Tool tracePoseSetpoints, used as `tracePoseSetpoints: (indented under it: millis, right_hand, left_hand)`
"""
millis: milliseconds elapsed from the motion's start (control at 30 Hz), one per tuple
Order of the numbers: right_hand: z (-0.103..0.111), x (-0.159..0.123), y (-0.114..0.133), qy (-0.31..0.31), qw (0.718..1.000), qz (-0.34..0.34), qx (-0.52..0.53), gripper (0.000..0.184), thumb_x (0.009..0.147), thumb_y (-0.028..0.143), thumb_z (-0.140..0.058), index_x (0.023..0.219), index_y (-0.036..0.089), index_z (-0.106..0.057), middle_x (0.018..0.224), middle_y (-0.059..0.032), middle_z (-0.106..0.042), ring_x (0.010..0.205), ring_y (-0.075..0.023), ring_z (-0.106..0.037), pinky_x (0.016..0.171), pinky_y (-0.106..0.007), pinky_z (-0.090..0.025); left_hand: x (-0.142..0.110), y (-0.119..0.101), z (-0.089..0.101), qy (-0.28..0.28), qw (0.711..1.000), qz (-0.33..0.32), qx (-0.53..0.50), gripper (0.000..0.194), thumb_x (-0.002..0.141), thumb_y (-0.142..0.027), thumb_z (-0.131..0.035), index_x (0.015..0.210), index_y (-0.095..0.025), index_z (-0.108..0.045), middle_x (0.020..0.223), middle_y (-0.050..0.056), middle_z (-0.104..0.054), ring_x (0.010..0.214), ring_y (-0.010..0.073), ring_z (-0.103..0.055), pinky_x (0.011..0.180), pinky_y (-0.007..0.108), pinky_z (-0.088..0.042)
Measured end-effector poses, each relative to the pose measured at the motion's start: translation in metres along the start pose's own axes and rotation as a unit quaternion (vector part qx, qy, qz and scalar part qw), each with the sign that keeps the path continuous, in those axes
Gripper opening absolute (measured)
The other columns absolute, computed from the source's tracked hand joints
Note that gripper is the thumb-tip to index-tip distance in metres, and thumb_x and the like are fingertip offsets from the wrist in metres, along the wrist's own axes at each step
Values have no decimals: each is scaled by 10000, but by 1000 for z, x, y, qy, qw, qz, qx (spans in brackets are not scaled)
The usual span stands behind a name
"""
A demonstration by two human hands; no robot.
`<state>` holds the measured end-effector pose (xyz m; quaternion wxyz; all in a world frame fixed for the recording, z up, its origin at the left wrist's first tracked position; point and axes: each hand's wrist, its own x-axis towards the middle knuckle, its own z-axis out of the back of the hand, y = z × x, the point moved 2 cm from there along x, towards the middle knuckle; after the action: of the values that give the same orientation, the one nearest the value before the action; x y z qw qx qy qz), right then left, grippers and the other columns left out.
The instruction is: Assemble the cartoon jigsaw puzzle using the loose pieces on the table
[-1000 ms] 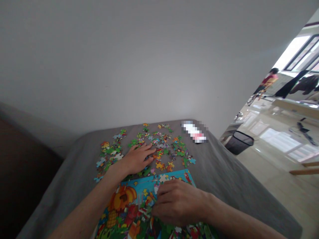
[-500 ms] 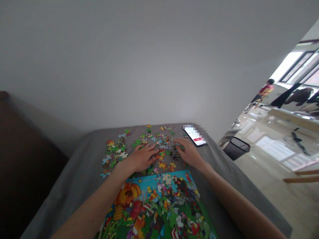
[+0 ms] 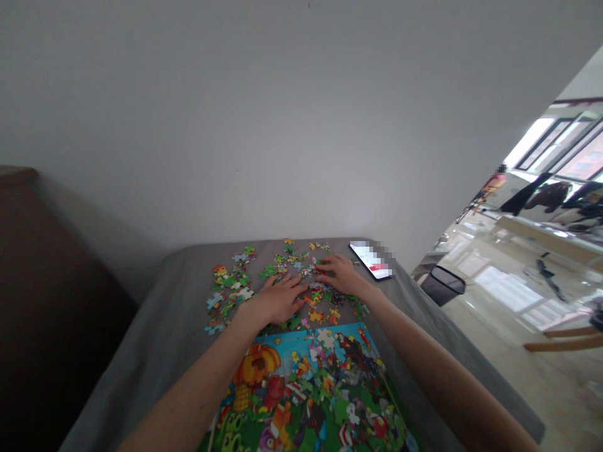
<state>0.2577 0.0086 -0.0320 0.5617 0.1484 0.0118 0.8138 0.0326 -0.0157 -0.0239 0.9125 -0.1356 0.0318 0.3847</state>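
Your right hand (image 3: 343,276) has slid inward toward your wide-spread left hand (image 3: 280,303), its hold unclear, both amid loose puzzle pieces (image 3: 245,293), while nearer you the piece-strewn picture board (image 3: 287,342) looks unfinished

Bare gray cloth (image 3: 157,314) offers a lane left of the scattered puzzle pieces (image 3: 228,280), while a wall (image 3: 282,125) closes off the far edge. A phone (image 3: 368,258) occupies the far right; the right forearm (image 3: 424,351) bars passage beside the puzzle board (image 3: 294,339).
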Motion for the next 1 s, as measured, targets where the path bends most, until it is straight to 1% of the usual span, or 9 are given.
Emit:
tracePoseSetpoints:
  millis: [100,200,333,467,533,633,700,867,1000]
  right_hand:
    - [10,-12,3,13,999,31,15,260,928,420,-638,1144,324,-748,1306,-26,-675,1278,-234,-545,1098,-423,-393]
    - [17,-15,-8,-9,1000,8,29,284,989,383,-523,1040,281,-783,1203,-34,-725,1182,-208,-619,1055,-371,-441]
    - [16,-6,-31,-48,997,-68,5,364,972,233,-462,1252,174,-686,1274,-120,-689,1213,-247,-613,1064,-439,-444]
    - [7,4,-35,-26,997,-76,-2,428,928,242,-534,1342,182,-623,1424,-116,-591,1314,-241,-546,1105,-421,-412]
    - [5,11,-33,-8,997,-71,-2,364,941,264,-525,1260,191,-683,1363,-99,-643,1258,-225,-592,1072,-372,-437]
    - [7,25,-36,4,996,-93,-11,292,933,235,-509,1077,167,-754,1110,-100,-758,1064,-226,-685,963,-341,-494]
    - [8,34,-40,0,993,-114,-19,288,904,190,-514,1062,123,-744,1058,-127,-760,1018,-239,-691,929,-349,-504]
    - [1,48,-38,-5,994,-108,-17,508,855,121,-544,1361,104,-582,1391,-158,-607,1273,-230,-566,1079,-357,-413]
    - [-10,54,-29,4,996,-94,-7,417,900,151,-531,1304,127,-632,1395,-132,-610,1297,-211,-549,1110,-330,-376]
  left_hand:
    - [1,0,-1,4,1000,2,-2,551,1012,-474,-306,1515,-271,-400,1636,80,-269,1519,294,-207,1189,571,-170]
    - [2,2,-3,-5,1000,-1,-11,533,1003,-467,-333,1501,-300,-419,1634,65,-279,1515,298,-220,1189,572,-165]
    - [3,5,-5,-12,1000,-5,-15,523,997,-474,-336,1491,-326,-427,1636,51,-274,1513,284,-228,1190,570,-158]
    - [2,4,-4,-6,1000,-6,-16,523,1001,-472,-342,1490,-310,-430,1632,63,-283,1513,293,-226,1186,578,-168]
    - [0,2,-2,-6,1000,-6,-17,511,1002,-462,-360,1482,-307,-442,1630,63,-293,1510,292,-237,1191,570,-162]
    - [-2,-1,1,5,1000,0,-13,506,1010,-441,-366,1494,-307,-422,1637,61,-274,1514,289,-224,1195,566,-159]
    - [-2,-2,3,11,1000,1,-7,514,1016,-440,-352,1509,-301,-399,1645,61,-248,1519,294,-203,1192,572,-168]
    - [-2,-1,2,9,1000,-4,2,523,1016,-472,-343,1509,-304,-395,1645,56,-251,1515,295,-219,1188,575,-186]
    - [-1,0,1,3,1000,-13,-4,514,1008,-462,-360,1488,-293,-427,1641,67,-260,1507,305,-241,1182,587,-200]
